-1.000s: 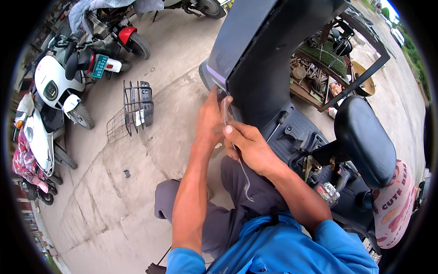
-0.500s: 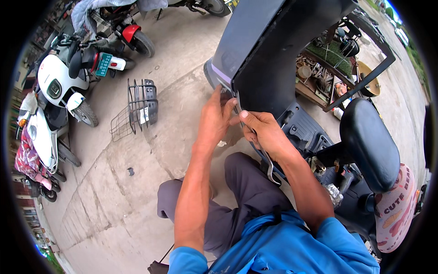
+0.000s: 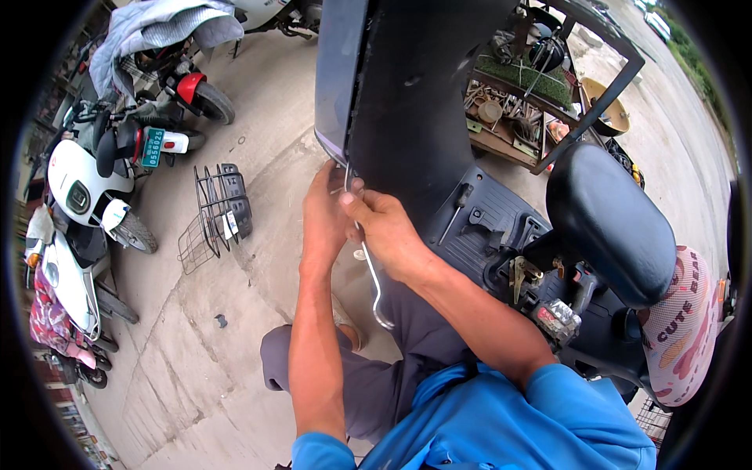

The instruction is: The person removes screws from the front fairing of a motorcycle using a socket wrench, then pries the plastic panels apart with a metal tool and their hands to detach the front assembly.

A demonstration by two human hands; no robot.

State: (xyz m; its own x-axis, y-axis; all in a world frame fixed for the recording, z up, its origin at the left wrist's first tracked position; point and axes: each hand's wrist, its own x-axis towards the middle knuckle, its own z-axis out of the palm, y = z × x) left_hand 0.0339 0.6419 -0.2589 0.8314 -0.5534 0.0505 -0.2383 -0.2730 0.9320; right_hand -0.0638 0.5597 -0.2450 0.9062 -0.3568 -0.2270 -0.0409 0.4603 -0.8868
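My left hand [image 3: 321, 211] is closed at the lower corner of the scooter's grey front panel [image 3: 335, 86], its fingertips round the upper part of a thin metal rod [image 3: 374, 282]. My right hand [image 3: 388, 231] grips the rod just below, thumb on top. The rod's upper end meets the seam between the grey panel and the black inner panel [image 3: 407, 110]; exactly how it sits there is hidden by my fingers. Its lower length hangs over my knee and ends in a curved bend.
A screwdriver [image 3: 454, 211] and cordless tool [image 3: 583, 290] lie on the footboard [image 3: 493, 243] beside the black seat [image 3: 607, 223]. A wire basket [image 3: 219, 204] lies on the concrete. Parked scooters [image 3: 82, 184] line the left; a tool cart [image 3: 517, 86] stands beyond the footboard.
The view has shifted, so panel and hands appear further left. The rod's lower end has swung, now hanging over my knee left of where it was half a second ago.
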